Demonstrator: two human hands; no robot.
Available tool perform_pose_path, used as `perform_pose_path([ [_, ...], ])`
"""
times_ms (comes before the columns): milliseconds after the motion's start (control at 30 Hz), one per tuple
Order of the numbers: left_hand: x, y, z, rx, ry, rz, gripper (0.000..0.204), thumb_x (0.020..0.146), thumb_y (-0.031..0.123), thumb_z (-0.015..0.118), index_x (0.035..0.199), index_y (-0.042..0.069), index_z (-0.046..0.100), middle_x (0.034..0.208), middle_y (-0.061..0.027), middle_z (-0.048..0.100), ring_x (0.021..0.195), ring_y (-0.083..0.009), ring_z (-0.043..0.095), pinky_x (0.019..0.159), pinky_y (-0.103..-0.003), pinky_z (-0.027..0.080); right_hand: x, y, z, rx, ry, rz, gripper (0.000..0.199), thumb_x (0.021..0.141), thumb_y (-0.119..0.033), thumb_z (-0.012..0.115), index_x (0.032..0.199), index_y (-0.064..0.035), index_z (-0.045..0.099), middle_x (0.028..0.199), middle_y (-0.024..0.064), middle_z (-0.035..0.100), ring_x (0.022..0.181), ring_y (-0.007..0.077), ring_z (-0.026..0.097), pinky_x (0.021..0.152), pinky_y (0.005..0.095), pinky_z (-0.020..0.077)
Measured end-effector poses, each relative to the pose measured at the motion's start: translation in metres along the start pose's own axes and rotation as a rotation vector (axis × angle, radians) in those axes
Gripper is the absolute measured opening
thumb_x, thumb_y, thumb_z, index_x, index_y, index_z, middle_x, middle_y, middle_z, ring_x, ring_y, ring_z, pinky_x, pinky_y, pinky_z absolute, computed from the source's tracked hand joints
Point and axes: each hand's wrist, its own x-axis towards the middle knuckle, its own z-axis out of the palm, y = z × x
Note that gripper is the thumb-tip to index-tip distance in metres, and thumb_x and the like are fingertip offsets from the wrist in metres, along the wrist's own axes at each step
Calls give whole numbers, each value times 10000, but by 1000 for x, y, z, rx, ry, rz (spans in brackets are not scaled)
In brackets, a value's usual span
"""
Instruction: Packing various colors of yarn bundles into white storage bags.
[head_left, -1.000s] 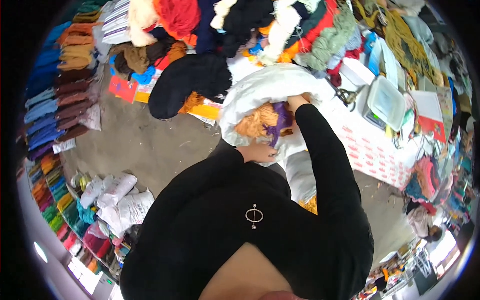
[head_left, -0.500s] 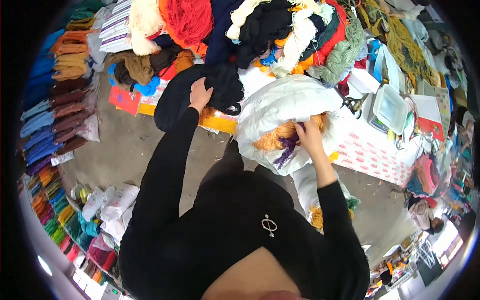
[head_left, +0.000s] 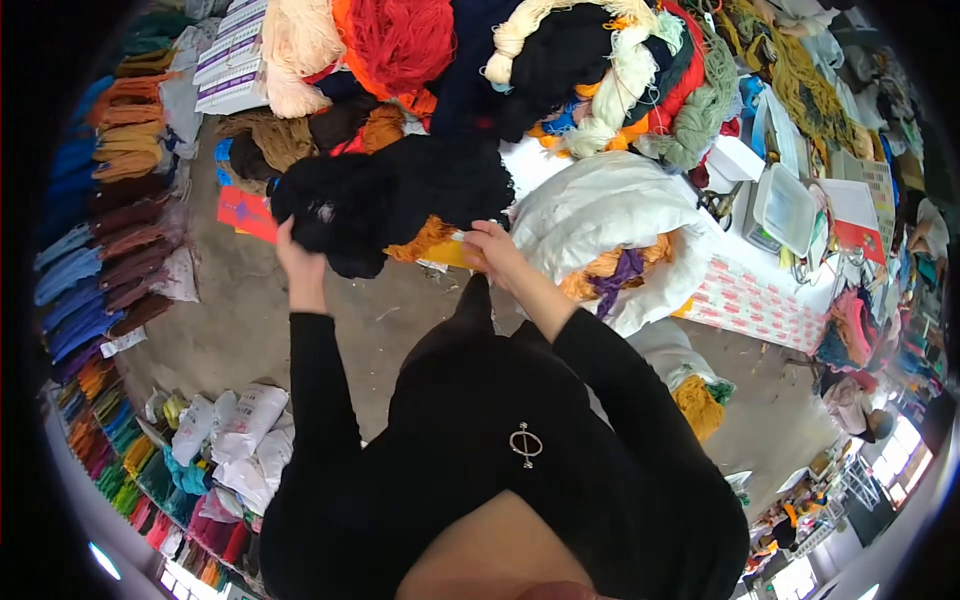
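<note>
A big bundle of black yarn (head_left: 400, 195) hangs in front of me, lifted off the heap. My left hand (head_left: 298, 255) grips its left lower edge. My right hand (head_left: 490, 248) holds its right lower edge, next to a patch of orange-brown yarn (head_left: 420, 240). Right of my right hand lies an open white sack (head_left: 610, 215) with orange and purple yarn (head_left: 610, 275) showing in its mouth.
A heap of yarn skeins in red, cream, black and green (head_left: 560, 60) fills the back. Stacked coloured yarn (head_left: 110, 220) lines the left wall. White bags (head_left: 225, 440) lie on the concrete floor at lower left. A table with a clear box (head_left: 785, 210) stands at right.
My right hand has left the white sack and moved left to the black yarn. My left hand, which reached up to the black bundle, now holds it lifted nearer to me.
</note>
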Motion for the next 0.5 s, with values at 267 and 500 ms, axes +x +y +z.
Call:
perform_pose_path([
  [267, -98, 85, -32, -46, -315, 135, 537, 858, 391, 452, 1268, 43, 446, 1176, -176, 541, 840, -252, 537, 809, -396, 426, 120, -36, 28, -709, 689, -83, 891, 698, -516, 674, 1384, -113, 272, 1358, 288, 258, 1222, 478, 311, 996, 524, 309],
  [500, -72, 44, 5, 83, -327, -81, 485, 919, 255, 425, 1325, 1, 351, 1272, -180, 479, 1074, -304, 540, 952, -419, 414, 126, -57, 17, -774, 746, -919, 259, 765, -182, 517, 896, 24, 604, 779, 232, 556, 652, 417, 531, 697, 459, 457],
])
